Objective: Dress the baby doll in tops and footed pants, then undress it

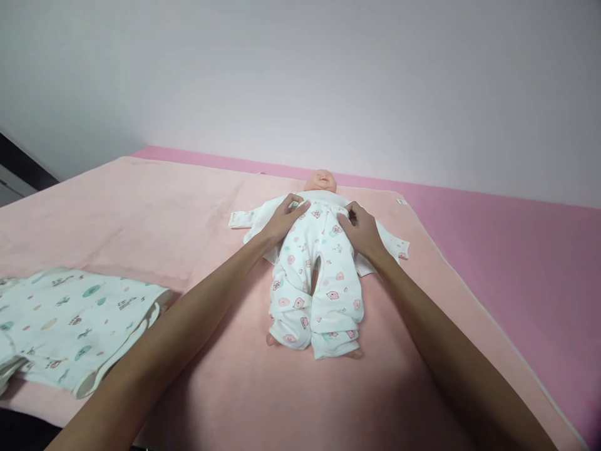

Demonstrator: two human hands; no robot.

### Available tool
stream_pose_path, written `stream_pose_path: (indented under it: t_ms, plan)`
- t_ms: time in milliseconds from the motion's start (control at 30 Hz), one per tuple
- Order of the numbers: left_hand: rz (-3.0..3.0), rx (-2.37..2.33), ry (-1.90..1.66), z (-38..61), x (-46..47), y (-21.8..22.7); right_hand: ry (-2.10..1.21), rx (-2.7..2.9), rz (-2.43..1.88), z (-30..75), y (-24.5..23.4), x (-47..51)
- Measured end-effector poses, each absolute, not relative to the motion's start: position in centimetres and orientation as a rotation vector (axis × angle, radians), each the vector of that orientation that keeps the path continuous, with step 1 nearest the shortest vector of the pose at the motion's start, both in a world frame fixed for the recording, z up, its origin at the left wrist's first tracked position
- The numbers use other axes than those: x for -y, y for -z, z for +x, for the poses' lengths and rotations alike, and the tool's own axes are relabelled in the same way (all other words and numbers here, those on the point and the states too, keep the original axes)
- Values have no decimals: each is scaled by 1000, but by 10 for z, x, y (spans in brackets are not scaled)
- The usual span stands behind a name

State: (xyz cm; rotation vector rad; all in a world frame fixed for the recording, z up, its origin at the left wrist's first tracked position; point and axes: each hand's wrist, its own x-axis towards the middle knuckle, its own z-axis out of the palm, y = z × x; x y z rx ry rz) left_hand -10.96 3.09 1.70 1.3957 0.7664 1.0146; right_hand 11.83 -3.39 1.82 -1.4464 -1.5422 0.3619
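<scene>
Pale pink cloth spreads beneath the doll, with patterned trousers over its legs. Our left grip and right grip pinch the waistband at its sides; we seem to be settling it, which calls for even tension.

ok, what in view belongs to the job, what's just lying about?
In the job:
- printed pants, left hand and right hand at the waistband
- doll wearing them
- white top on the doll

Lying about:
- separate printed garment, at left
- pink mat, just the surface underneath
</scene>
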Motion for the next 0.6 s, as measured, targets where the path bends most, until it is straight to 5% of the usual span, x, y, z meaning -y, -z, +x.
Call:
stream_pose_path:
  t_ms: [367,600]
  plan:
    - [1377,-787,-1033,-103,-58,-16,-957,1036,-1171,119,-13,-8]
    - [1773,-822,-1013,-110,-52,-35,-494,1619,-1466,122,-35,-2]
